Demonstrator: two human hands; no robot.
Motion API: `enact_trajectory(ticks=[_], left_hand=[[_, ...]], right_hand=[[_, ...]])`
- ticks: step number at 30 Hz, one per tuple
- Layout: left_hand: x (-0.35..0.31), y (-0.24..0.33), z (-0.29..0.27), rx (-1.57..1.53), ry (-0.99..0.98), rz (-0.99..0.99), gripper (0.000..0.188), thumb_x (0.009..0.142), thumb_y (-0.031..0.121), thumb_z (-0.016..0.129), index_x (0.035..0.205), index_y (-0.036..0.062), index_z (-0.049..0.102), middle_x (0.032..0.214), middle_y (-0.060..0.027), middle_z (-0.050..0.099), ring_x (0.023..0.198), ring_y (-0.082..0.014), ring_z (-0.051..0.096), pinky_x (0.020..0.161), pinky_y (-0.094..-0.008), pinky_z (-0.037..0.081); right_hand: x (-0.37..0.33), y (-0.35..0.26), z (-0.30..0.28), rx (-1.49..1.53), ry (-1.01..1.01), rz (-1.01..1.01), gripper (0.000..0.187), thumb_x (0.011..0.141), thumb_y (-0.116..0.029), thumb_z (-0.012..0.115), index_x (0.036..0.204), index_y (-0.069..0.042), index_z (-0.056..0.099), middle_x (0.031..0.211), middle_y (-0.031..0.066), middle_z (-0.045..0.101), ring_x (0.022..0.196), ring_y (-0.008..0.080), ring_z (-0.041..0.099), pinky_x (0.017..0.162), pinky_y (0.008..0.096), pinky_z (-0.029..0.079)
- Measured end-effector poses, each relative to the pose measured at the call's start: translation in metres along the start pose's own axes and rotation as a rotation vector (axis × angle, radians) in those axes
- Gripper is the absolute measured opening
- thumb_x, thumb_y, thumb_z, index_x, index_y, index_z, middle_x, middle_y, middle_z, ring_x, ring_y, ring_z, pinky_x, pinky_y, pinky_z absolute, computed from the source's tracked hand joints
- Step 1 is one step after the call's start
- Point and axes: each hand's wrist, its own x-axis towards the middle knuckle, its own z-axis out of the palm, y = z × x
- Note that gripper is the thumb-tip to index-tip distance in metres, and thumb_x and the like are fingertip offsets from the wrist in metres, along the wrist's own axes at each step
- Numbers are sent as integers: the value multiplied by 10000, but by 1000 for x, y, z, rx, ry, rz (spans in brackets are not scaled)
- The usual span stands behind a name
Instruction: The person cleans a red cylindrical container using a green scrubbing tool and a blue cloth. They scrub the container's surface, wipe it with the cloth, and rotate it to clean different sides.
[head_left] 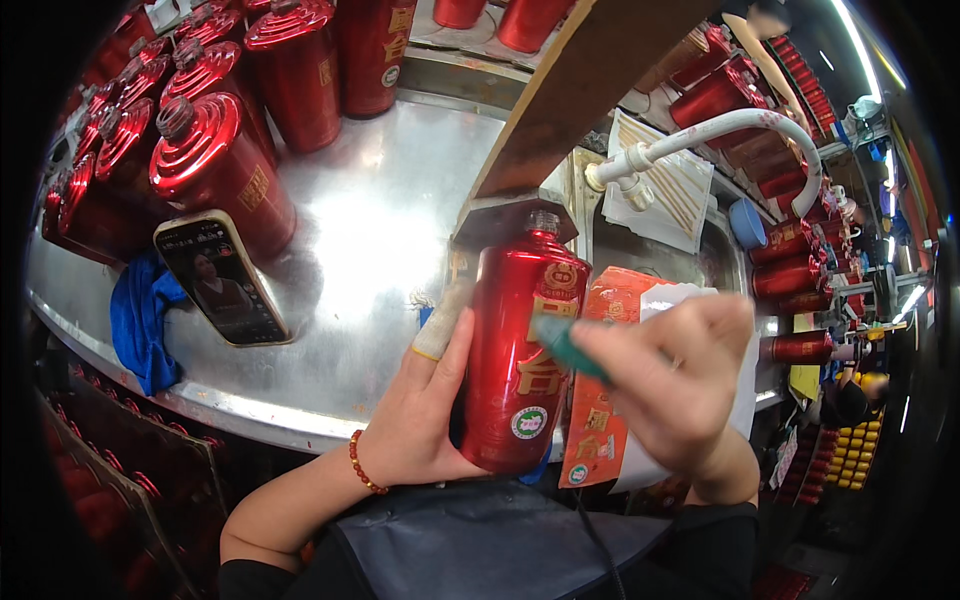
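A shiny red bottle (495, 350) with gold characters and a round white sticker lies in front of me, its neck pointing away. My left hand (420, 420) grips its left side and base; a pale finger cover (434, 330) is on one finger. Blurred by motion, my right hand (672, 385) pinches a small green piece (572, 350) against the bottle's gold lettering; I cannot tell exactly what kind it is. Beside the bottle, partly under my right hand, are orange-red printed sheets (598, 430) with white backing.
Several red bottles (215, 180) stand at the left on the metal table (370, 230). A phone (222, 280) leans there beside a blue cloth (145, 320). A brown beam (535, 100) rises behind my bottle. To the right are a white curved pipe (720, 125) and a blue bowl (746, 222).
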Motion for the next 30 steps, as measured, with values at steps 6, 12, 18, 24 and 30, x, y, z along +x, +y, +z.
enact_trajectory(ticks=[6,12,18,24,30], left_hand=[[-2,0,2,-5,5,-16,1307,680,404,950,1607,-82,169,1649,-352,177,1527,-504,242,1225,-518,271],[-1,0,1,12,31,3,1298,676,409,947,1600,-92,185,1644,-355,191,1512,-509,271,1214,-524,285],[0,-1,1,22,1,9,1406,644,416,985,1629,-47,95,1658,-317,159,1549,-468,208,1249,-510,241],[-2,-1,2,39,3,-3,1391,653,430,978,1631,-38,108,1661,-315,156,1551,-458,208,1247,-511,243],[-3,0,3,46,38,9,1302,668,418,948,1603,-79,191,1646,-355,188,1488,-513,304,1192,-536,306]], right_hand=[[4,-5,2,36,-11,-43,399,605,-81,769,1002,-88,795,796,-38,584,842,208,521,737,339,365],[14,-2,-5,37,-70,-11,435,593,-43,823,1021,-119,804,782,-23,573,829,228,494,763,358,369],[14,-5,-2,22,-55,-30,441,567,-64,830,1004,-122,815,794,-30,579,841,232,491,758,351,363],[15,1,-1,2,-30,-35,411,592,-86,774,1002,-105,800,790,-25,571,815,219,498,732,350,366],[17,9,-4,42,-27,12,396,602,-69,801,996,-114,795,779,-27,565,814,222,482,724,353,355]])
